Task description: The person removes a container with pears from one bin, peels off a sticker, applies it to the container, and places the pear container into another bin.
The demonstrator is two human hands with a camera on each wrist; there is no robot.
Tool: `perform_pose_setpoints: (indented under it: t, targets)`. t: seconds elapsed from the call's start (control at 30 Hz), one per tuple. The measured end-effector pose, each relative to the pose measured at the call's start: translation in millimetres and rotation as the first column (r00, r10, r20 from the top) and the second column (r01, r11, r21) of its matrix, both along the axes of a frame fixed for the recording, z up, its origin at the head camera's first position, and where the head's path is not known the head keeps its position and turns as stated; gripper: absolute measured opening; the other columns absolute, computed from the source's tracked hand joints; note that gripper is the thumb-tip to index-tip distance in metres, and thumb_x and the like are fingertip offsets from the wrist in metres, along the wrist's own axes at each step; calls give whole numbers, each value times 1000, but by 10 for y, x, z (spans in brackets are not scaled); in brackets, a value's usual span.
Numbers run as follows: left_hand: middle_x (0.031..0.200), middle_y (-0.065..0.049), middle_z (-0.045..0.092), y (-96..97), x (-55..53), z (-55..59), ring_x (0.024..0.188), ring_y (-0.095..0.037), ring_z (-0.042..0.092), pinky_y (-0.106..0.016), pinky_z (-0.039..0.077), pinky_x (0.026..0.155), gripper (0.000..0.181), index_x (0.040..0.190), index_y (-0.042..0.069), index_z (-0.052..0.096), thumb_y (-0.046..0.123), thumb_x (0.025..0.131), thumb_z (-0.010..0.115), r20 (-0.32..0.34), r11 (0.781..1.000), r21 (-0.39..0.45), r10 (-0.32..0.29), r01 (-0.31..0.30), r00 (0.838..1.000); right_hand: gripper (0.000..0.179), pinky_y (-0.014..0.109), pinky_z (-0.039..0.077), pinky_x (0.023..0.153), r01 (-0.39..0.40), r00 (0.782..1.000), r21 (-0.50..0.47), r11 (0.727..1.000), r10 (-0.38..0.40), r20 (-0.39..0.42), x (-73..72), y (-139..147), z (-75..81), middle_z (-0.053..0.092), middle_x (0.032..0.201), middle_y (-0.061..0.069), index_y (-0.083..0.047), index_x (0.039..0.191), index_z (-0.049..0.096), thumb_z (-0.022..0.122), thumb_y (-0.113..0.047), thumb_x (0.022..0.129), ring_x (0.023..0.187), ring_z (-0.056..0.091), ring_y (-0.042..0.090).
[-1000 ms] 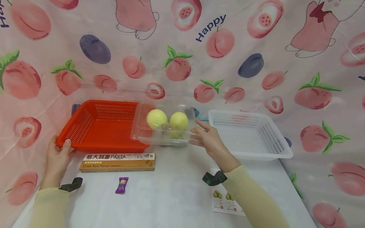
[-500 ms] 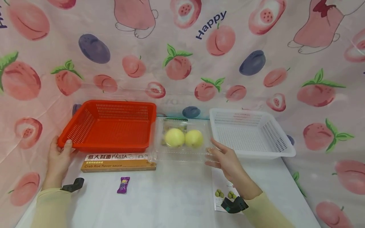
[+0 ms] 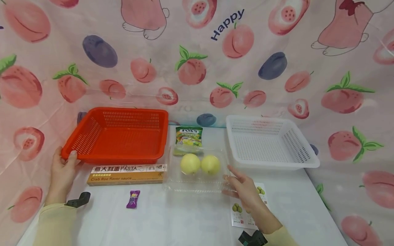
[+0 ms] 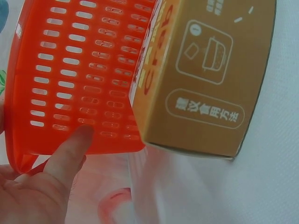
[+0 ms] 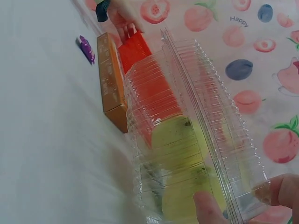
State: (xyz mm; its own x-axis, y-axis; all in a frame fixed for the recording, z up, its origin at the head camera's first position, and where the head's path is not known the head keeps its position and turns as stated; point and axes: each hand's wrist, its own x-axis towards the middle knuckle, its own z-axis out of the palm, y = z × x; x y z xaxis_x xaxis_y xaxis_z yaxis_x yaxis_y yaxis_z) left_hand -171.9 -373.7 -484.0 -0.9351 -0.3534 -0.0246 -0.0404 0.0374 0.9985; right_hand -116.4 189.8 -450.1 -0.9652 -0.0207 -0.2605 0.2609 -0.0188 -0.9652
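My left hand (image 3: 63,172) grips the front left corner of a red plastic basket (image 3: 123,143); in the left wrist view the thumb (image 4: 70,154) lies against its slotted wall. My right hand (image 3: 246,191) holds the right end of a clear plastic clamshell box (image 3: 197,185), its thumb and fingers on the edge. Two round yellow-green fruits (image 3: 190,164) sit side by side inside. In the right wrist view the clamshell (image 5: 187,79) is closed and seems to be held above the tabletop. Its left end is close to a brown pasta box (image 3: 126,177) before the basket.
Behind the clamshell lies a green FOX'S candy bag (image 3: 189,135). A white basket (image 3: 264,143) stands at the right. A small purple-wrapped sweet (image 3: 133,199) lies in front of the pasta box. A printed card (image 3: 243,215) is partly under the right hand. A fruit-print cloth (image 3: 191,41) hangs behind.
My right hand has brought the clamshell with the fruits rightward from the red basket's edge, then toward me, uncovering the candy bag. The left hand has stayed on the basket corner.
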Motion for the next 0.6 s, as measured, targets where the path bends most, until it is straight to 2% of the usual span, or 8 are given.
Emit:
perform_pose_setpoints:
  t: [0.1,0.2,0.33,0.47,0.6]
  targets:
    - [161,-19,6,-13,6,0,140,-32,29,-18,43,83,76,157,22,-9,33,104,44,7,999,-32,-1,1,1000,56,39,57,81,24,1000,-3,1000,-24,20,13,-7,-70,49,137,27,-10,148,42,60,-10,96,115,57,37]
    - [161,-18,6,-20,5,0,140,-33,29,-19,42,84,77,157,22,-9,32,104,45,-3,1000,-5,-3,3,1000,55,39,57,81,36,999,-7,999,-36,29,22,-10,-133,52,133,28,-10,148,42,59,-8,96,114,58,37]
    - [162,-16,4,-7,-6,-6,141,-33,25,-19,42,81,77,157,23,-10,31,104,45,-5,1000,24,-3,3,1000,55,38,58,80,43,999,7,999,-43,26,20,-3,-202,53,132,28,-10,149,42,58,-9,96,110,60,35]
    - [162,-15,3,1,-9,-11,142,-34,24,-19,42,81,76,157,23,-10,31,104,44,-3,1000,13,-3,3,1000,55,38,58,79,43,999,26,999,-44,21,1,1,-251,52,132,27,-10,148,43,60,-10,96,107,62,33]
    - [162,-16,3,4,-12,-16,141,-35,24,-19,42,81,76,157,24,-10,33,104,43,15,1000,-24,-5,6,1000,56,38,58,78,48,999,23,999,-48,17,-19,0,-284,52,133,28,-10,147,44,62,-11,95,108,61,36]
